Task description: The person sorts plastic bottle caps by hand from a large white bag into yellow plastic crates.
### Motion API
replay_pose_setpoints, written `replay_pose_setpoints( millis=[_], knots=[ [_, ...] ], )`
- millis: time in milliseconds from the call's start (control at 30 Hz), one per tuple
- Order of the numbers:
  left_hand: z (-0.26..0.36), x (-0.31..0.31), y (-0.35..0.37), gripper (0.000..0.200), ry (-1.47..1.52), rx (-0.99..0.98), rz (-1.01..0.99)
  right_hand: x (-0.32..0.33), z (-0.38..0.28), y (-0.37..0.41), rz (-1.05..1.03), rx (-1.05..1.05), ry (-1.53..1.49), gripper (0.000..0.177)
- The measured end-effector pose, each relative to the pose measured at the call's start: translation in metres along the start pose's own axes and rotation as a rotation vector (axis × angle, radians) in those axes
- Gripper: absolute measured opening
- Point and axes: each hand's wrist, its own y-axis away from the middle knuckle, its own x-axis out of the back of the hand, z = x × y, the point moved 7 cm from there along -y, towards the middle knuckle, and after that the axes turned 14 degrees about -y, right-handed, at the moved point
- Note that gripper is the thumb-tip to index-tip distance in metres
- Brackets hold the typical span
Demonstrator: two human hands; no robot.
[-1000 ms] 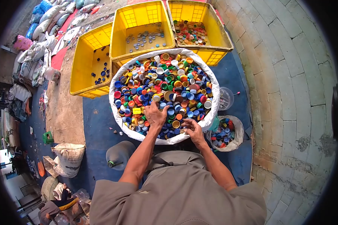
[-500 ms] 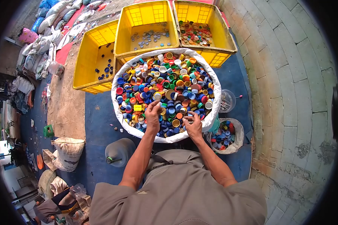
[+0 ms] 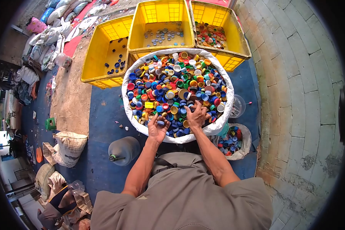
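"Where's that blue cap?"

"At seven o'clock in the white-rimmed sack, with the left hand turned palm up. It sits at the half-curled fingers; from here I can't tell if they clamp it or just cradle it."

"And the right hand?"

"Around half past four, thumb and forefinger apart over the loose caps. I can't see whether anything is tucked beneath them."

"Heavy things, are they?"

"Next to nothing, I'd say. Hard plastic, stiff enough for a firm pinch, and hardly fragile. Smooth faces might skate, though, and a round one could roll off an open palm."

"So where would you take hold?"

"Across the side wall, thumb opposite forefinger. On an upturned one, hooking the rim would do. The flat top gives you nothing. And mind the neighbours: they're packed so close that a clumsy dig would shift several."
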Motion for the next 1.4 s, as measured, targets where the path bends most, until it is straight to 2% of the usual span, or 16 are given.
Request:
replay_pose_setpoints(
  millis=[133,233,300,367,467,500,600,867,967,1067,1133,1167,1200,1267,1300,1400],
  knots=[
    [0.002,0.000,-0.002,0.022,-0.062,0.008,0.042,-0.006,0.004,-0.001,0.039,0.012,-0.017,0.056],
    [0.009,0.008,-0.018,0.023,-0.312,-0.082,0.092,0.003,-0.005,-0.001,0.033,-0.025,-0.065,0.053],
    [0.026,-0.007,-0.020,0.026,-0.685,-0.303,0.163,0.015,-0.013,0.000,0.034,-0.046,-0.135,0.051],
    [0.042,-0.031,-0.023,0.038,-0.926,-0.482,0.187,0.018,-0.006,0.002,0.009,-0.075,-0.492,0.051],
    [0.066,-0.070,-0.025,0.044,-1.440,-0.950,0.329,0.024,0.005,0.011,-0.046,-0.122,-0.805,0.055],
    [0.066,-0.074,-0.035,0.052,-1.498,-1.062,0.304,0.027,0.008,0.016,-0.065,-0.141,-0.873,0.057],
    [0.067,-0.096,-0.042,0.055,-1.673,-1.183,0.331,0.038,0.006,0.031,-0.152,-0.298,-1.055,0.063],
    [0.058,-0.101,-0.057,0.050,-1.854,-1.052,0.459,0.042,0.032,0.058,-0.190,-0.353,-1.048,0.069],
    [0.059,-0.097,-0.058,0.047,-1.737,-1.096,0.411,0.043,0.033,0.059,-0.206,-0.376,-1.059,0.071],
    [0.064,-0.094,-0.053,0.044,-1.575,-1.100,0.359,0.047,0.030,0.055,-0.157,-0.383,-1.145,0.064],
    [0.067,-0.090,-0.047,0.043,-1.413,-1.044,0.342,0.037,0.035,0.053,-0.215,-0.575,-1.450,0.055],
    [0.065,-0.080,-0.052,0.038,-1.229,-0.887,0.265,0.032,0.034,0.051,-0.245,-0.674,-1.600,0.051],
    [0.052,-0.065,-0.063,0.033,-0.848,-0.543,0.121,0.028,0.036,0.046,-0.289,-0.624,-1.444,0.049],
    [0.036,-0.050,-0.053,0.031,-0.338,-0.166,0.012,0.017,0.039,0.033,-0.367,-0.519,-1.131,0.044],
    [0.032,-0.051,-0.045,0.032,-0.231,-0.091,-0.062,0.020,0.031,0.024,-0.294,-0.325,-0.821,0.047],
    [0.021,-0.043,-0.019,0.033,-0.113,0.009,-0.121,0.015,0.002,0.012,-0.299,-0.019,-0.437,0.052]
  ],
)
